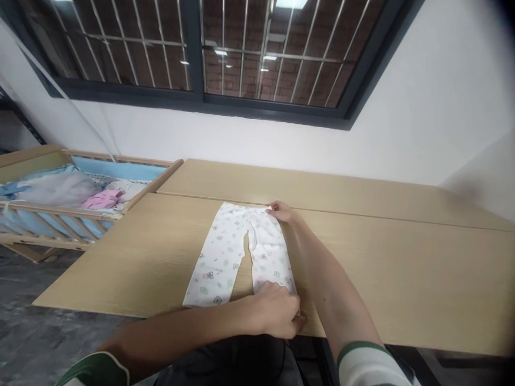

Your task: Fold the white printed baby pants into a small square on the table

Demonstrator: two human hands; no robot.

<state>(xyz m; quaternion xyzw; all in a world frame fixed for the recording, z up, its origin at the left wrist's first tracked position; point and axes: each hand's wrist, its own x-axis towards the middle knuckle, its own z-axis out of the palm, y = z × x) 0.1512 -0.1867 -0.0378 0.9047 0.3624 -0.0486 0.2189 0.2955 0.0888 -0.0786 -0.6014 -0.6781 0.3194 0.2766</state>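
Observation:
A pair of white baby pants [221, 252] printed with small green and grey figures lies flat on the wooden table, waistband at the far side and legs toward me. My left hand [277, 311] reaches across to the right leg's lower end, its fingers closed on the hem there. Part of that cuff is hidden under the hand. At the waistband's right corner, my right hand [281, 211] pinches the cloth between thumb and fingers. Its forearm runs along the right side of the pants.
The light wooden table [386, 268] has a seam running across its far part. To the left stands a wooden crib [60, 214] with blue lining, white netting and a pink cloth [103, 198]. A barred window [197, 53] is set in the white wall behind.

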